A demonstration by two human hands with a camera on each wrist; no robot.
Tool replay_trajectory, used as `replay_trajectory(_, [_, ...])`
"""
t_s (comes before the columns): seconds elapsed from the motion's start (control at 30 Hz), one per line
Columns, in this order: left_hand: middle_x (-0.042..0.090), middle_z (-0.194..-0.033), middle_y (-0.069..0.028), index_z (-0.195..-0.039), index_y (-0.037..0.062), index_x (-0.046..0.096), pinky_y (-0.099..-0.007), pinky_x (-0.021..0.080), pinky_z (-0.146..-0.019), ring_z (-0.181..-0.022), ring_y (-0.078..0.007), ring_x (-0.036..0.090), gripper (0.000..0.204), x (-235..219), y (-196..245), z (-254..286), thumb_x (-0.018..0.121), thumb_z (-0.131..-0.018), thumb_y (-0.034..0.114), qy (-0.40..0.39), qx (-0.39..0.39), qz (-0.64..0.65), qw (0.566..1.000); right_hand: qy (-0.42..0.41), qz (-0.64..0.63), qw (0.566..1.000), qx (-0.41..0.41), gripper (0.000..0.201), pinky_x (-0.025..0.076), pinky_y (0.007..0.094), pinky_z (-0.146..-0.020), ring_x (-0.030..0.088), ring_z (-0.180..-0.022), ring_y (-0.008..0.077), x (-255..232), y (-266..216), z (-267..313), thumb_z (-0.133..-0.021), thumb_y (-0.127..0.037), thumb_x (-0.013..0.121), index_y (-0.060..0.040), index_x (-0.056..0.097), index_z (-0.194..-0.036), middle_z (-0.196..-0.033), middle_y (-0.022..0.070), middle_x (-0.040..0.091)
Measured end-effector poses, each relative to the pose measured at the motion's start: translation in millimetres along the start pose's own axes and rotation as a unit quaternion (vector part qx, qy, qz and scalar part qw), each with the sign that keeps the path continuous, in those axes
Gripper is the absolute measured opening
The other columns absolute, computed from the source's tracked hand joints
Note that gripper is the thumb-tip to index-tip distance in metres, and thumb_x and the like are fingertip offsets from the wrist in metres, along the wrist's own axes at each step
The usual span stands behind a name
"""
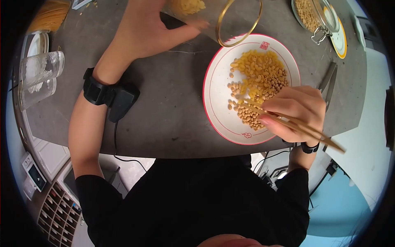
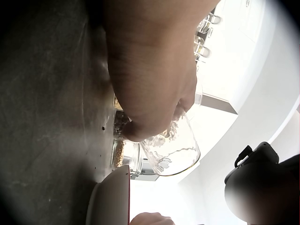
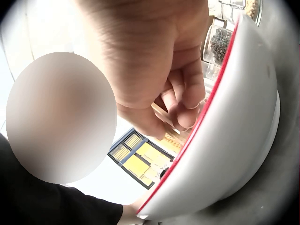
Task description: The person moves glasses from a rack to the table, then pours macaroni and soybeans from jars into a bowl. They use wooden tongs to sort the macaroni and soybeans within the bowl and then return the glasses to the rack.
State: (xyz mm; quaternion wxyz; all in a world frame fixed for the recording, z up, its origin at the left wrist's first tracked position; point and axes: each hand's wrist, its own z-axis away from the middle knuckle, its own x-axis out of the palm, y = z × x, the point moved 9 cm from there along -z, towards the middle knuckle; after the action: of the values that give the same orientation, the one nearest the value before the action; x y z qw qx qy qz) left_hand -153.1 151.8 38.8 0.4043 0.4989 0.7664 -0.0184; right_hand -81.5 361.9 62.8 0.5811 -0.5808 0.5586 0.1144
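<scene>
My left hand (image 1: 154, 35) grips a clear gold-rimmed glass (image 1: 219, 35), tilted with its mouth toward the bowl. Pale yellow pasta (image 1: 187, 5) shows inside it. In the left wrist view, fingers wrap the glass (image 2: 176, 152) above the table. A white bowl (image 1: 214, 108) with a red rim stands in front of my right hand (image 1: 298, 109). That hand holds wooden chopsticks (image 1: 329, 143), their tips down among the bowl's contents. Elbow macaroni (image 1: 261, 68) lies at the far side of the bowl, tan beans (image 1: 252, 118) at the near side, mixed between.
At the back right stands a clip-top glass jar (image 1: 306, 16) of tan grains, beside a yellow-rimmed plate (image 1: 340, 43). A grey two-armed metal tool (image 1: 329, 82) lies right of the bowl. Clear glass jars (image 1: 41, 70) and spaghetti (image 1: 49, 16) are on the left.
</scene>
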Motion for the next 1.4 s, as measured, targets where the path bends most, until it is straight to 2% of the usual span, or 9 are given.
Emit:
replay_trajectory(0.13, [0.062,-0.129,-0.0149,-0.134,0.005,0.06,-0.0424,0.047,-0.101,-0.118,-0.0335,0.059,0.067,-0.6,0.8,1.5,0.086,-0.073,0.018,0.027,0.007,0.012,1.0,0.094,-0.204,0.974,-0.042,0.018,0.046,0.029,-0.044,0.062,-0.051,0.014,-26.5,13.5,1.1,-0.085,-0.007,0.082,0.0014,0.071,-0.097,-0.076,0.0095,0.07])
replay_trajectory(0.2, [0.062,-0.129,-0.0149,-0.133,0.005,0.06,-0.0424,0.047,-0.101,-0.117,-0.0338,0.059,0.066,-4.8,4.4,-0.4,0.086,-0.073,0.018,0.016,-0.009,0.017,1.0,0.275,-0.236,0.93,0.056,0.018,0.048,0.0269,-0.047,0.062,-0.053,0.0111,-52.2,30.8,10.4,-0.087,-0.004,0.08,0.0028,0.07,-0.099,-0.083,0.014,0.072])
replay_trajectory(0.23, [0.062,-0.128,-0.0149,-0.133,0.0049,0.061,-0.0425,0.047,-0.101,-0.117,-0.0341,0.059,0.066,-4.1,3.7,-1.9,0.086,-0.073,0.017,0.0,-0.026,0.023,0.999,0.276,-0.234,0.931,0.055,0.018,0.048,0.0269,-0.047,0.062,-0.053,0.0111,-53.7,27.8,4.0,-0.087,-0.004,0.08,0.0028,0.07,-0.099,-0.083,0.014,0.072])
replay_trajectory(0.43, [0.062,-0.127,-0.015,-0.133,0.0049,0.061,-0.0423,0.048,-0.1,-0.117,-0.0342,0.059,0.065,-2.7,4.3,-1.0,0.086,-0.074,0.017,-0.005,-0.014,-0.005,1.0,0.202,-0.061,0.976,0.058,0.021,0.053,0.0263,-0.062,0.064,-0.068,0.0152,-45.1,17.8,-49.5,-0.092,-0.01,0.075,0.0059,0.068,-0.105,-0.091,0.0135,0.069])
replay_trajectory(0.53, [0.063,-0.127,-0.0141,-0.133,0.005,0.061,-0.0424,0.048,-0.1,-0.117,-0.0337,0.059,0.064,-3.3,5.8,-1.7,0.085,-0.074,0.017,0.012,-0.001,0.004,1.0,0.191,-0.135,0.968,0.097,0.026,0.052,0.0275,-0.062,0.064,-0.068,0.0152,-46.9,25.6,-22.2,-0.089,-0.013,0.079,0.0058,0.068,-0.103,-0.092,0.014,0.069])
replay_trajectory(0.57, [0.063,-0.127,-0.0141,-0.133,0.005,0.061,-0.0424,0.048,-0.1,-0.117,-0.0337,0.059,0.064,-4.1,6.3,-2.2,0.085,-0.074,0.017,0.012,-0.005,0.001,1.0,0.172,-0.183,0.967,0.038,0.016,0.053,0.0283,-0.062,0.069,-0.071,0.0173,-47.4,26.7,-19.7,-0.082,-0.004,0.082,0.0034,0.073,-0.092,-0.088,0.0136,0.075])
replay_trajectory(0.67, [0.064,-0.126,-0.0131,-0.133,0.0051,0.061,-0.0421,0.048,-0.1,-0.116,-0.0333,0.059,0.064,-4.3,7.3,-2.3,0.086,-0.075,0.018,0.016,0.0,0.019,1.0,0.007,-0.107,0.994,0.032,0.026,0.051,0.0303,-0.052,0.068,-0.061,0.0201,-27.0,17.1,-12.0,-0.077,-0.015,0.089,-0.0006,0.074,-0.093,-0.074,0.0099,0.071])
replay_trajectory(0.77, [0.065,-0.125,-0.0124,-0.133,0.0052,0.061,-0.0421,0.048,-0.1,-0.117,-0.0328,0.059,0.065,-3.6,5.1,0.3,0.086,-0.075,0.019,0.027,0.023,0.029,0.999,-0.024,-0.084,0.996,0.021,0.029,0.049,0.0313,-0.051,0.067,-0.06,0.0235,-12.6,17.4,-6.0,-0.076,-0.021,0.087,-0.0022,0.073,-0.094,-0.079,0.0101,0.072])
replay_trajectory(1.4, [0.063,-0.126,-0.0139,-0.135,0.0046,0.06,-0.0423,0.048,-0.099,-0.116,-0.0322,0.06,0.068,-1.8,4.3,0.1,0.088,-0.075,0.021,0.003,0.001,-0.001,1.0,0.02,-0.052,0.998,0.029,0.033,0.052,0.0328,-0.053,0.068,-0.064,0.0226,-9.8,17.7,-5.4,-0.07,-0.024,0.089,-0.0069,0.075,-0.095,-0.078,0.0056,0.067])
